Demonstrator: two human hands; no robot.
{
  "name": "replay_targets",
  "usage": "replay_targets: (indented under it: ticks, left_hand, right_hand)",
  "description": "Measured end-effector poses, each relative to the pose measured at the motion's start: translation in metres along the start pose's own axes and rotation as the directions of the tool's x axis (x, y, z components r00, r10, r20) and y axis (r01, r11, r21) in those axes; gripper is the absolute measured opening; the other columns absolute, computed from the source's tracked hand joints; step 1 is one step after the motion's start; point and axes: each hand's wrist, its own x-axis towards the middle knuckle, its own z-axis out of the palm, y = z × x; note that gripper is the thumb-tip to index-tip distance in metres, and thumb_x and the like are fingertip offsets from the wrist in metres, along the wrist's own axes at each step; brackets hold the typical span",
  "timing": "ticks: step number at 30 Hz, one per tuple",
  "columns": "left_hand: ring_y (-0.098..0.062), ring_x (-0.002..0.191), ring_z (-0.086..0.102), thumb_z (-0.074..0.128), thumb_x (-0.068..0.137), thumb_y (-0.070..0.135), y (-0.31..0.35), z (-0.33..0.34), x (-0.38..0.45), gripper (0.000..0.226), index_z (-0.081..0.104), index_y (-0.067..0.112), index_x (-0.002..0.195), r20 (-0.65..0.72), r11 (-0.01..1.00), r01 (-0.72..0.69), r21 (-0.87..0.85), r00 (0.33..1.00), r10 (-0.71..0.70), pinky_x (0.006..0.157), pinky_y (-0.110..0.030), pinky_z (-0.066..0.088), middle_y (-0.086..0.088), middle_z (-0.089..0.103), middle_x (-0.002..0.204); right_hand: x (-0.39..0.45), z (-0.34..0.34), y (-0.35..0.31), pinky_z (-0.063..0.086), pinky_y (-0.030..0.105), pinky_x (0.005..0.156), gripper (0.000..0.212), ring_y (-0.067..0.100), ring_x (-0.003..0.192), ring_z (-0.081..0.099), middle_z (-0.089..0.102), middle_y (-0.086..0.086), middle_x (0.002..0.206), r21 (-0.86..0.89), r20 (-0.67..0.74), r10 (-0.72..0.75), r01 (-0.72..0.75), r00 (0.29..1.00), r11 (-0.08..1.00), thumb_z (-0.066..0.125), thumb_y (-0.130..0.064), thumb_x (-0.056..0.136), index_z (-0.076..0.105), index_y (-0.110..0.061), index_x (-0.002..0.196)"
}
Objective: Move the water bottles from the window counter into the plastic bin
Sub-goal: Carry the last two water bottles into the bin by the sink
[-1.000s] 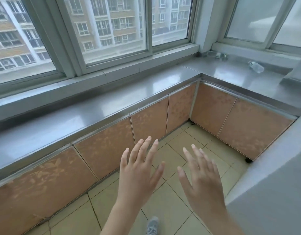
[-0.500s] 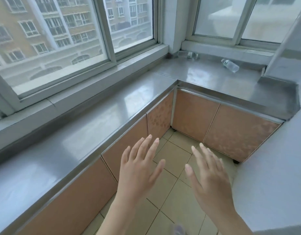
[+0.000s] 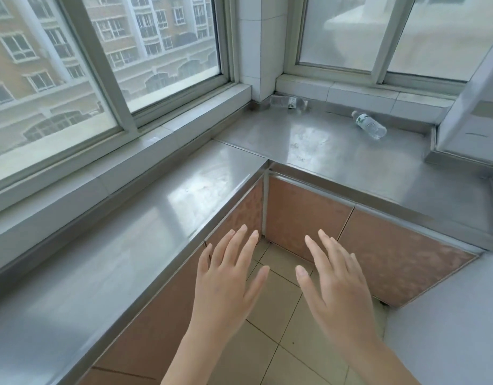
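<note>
Two clear water bottles lie on their sides on the steel window counter (image 3: 337,162). One bottle (image 3: 369,125), with a green and white label, lies near the far right wall. The other bottle (image 3: 287,102) lies in the far corner under the tiled pillar. My left hand (image 3: 228,273) and my right hand (image 3: 334,279) hover over the floor with fingers straight and spread, holding nothing, well short of both bottles. No plastic bin is in view.
The L-shaped steel counter (image 3: 128,245) runs along the windows (image 3: 101,65), with orange cabinet doors (image 3: 309,215) below. A tiled floor (image 3: 281,315) lies between them. A grey surface (image 3: 448,329) stands at the right, and a grey box (image 3: 476,107) rises at the far right.
The view has swung right and come closer to the counter corner; the bottles now appear nearer and a second one shows clearly. Both hands stay spread and empty.
</note>
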Motion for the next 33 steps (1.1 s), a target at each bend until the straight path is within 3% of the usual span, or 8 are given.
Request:
replay_targets:
  ticks: [9, 13, 21, 25, 33]
  left_hand:
    - [-0.013, 0.144, 0.032, 0.030, 0.098, 0.058, 0.011, 0.048, 0.141, 0.057, 0.039, 0.033, 0.148, 0.030, 0.999, -0.049, -0.021, 0.998, 0.049, 0.116, -0.037, 0.013, 0.010, 0.039, 0.155]
    - [-0.013, 0.144, 0.032, 0.032, 0.097, 0.058, 0.017, 0.080, 0.213, 0.059, 0.041, 0.028, 0.148, 0.028, 0.996, -0.073, -0.054, 0.997, 0.075, 0.116, -0.035, 0.012, 0.009, 0.039, 0.155]
    - [-0.016, 0.143, 0.036, 0.031, 0.096, 0.058, 0.037, 0.133, 0.361, 0.061, 0.043, 0.026, 0.147, 0.041, 0.980, -0.158, -0.118, 0.986, 0.164, 0.117, -0.040, 0.025, 0.006, 0.043, 0.153]
    - [-0.017, 0.142, 0.039, 0.035, 0.095, 0.057, 0.053, 0.151, 0.424, 0.061, 0.046, 0.025, 0.145, 0.032, 0.970, -0.195, -0.143, 0.979, 0.202, 0.113, -0.046, 0.035, 0.004, 0.045, 0.152]
    - [-0.020, 0.138, 0.045, 0.036, 0.096, 0.055, 0.087, 0.205, 0.528, 0.060, 0.050, 0.021, 0.143, 0.046, 0.964, -0.242, -0.109, 0.968, 0.248, 0.110, -0.047, 0.038, 0.001, 0.049, 0.149]
  right_hand:
    - [0.124, 0.010, 0.056, 0.009, 0.036, 0.117, 0.059, 0.016, 0.143, 0.024, 0.032, -0.002, 0.155, -0.027, -0.004, 0.081, -0.081, 0.997, 0.996, 0.025, -0.054, 0.094, 0.037, -0.028, 0.146]
    - [0.187, 0.017, 0.083, 0.020, 0.043, 0.117, 0.060, 0.019, 0.141, 0.028, 0.035, 0.001, 0.154, -0.053, -0.028, 0.121, -0.122, 0.992, 0.991, 0.026, -0.054, 0.093, 0.040, -0.026, 0.144]
    - [0.310, 0.023, 0.137, 0.032, 0.047, 0.111, 0.057, 0.021, 0.135, 0.033, 0.040, 0.003, 0.150, -0.099, -0.057, 0.198, -0.203, 0.979, 0.974, 0.029, -0.053, 0.093, 0.045, -0.025, 0.140]
    - [0.362, 0.025, 0.169, 0.030, 0.048, 0.113, 0.059, 0.021, 0.138, 0.031, 0.037, 0.003, 0.152, -0.099, -0.058, 0.238, -0.242, 0.970, 0.965, 0.026, -0.053, 0.093, 0.042, -0.024, 0.142]
    - [0.464, 0.035, 0.239, 0.030, 0.044, 0.113, 0.060, 0.020, 0.138, 0.033, 0.037, 0.003, 0.152, -0.069, -0.050, 0.273, -0.276, 0.961, 0.959, 0.025, -0.054, 0.092, 0.043, -0.025, 0.141]
